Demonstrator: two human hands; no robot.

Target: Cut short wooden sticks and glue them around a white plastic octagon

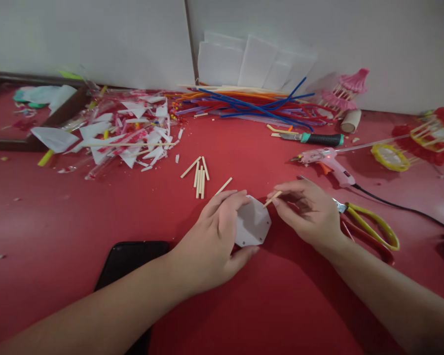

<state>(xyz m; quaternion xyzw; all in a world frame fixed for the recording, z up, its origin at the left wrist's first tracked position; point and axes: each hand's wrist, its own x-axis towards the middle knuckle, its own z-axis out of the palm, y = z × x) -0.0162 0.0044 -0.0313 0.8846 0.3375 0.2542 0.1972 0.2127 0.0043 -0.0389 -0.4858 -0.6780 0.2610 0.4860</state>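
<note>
Bare forearms frame the foreground, the left one passing over a flat black rounded rectangle. Between the hands sits a white, many-sided, flat piece with dark holes near its edge, above the red table. The left hand's grip clasps its sides; the right hand's pinches a short pale wooden stick at its upper-right edge. Beyond lie similar loose sticks. Far left, a dark-brown-rimmed, tray-like frame encloses crumpled white and teal scraps.
</note>
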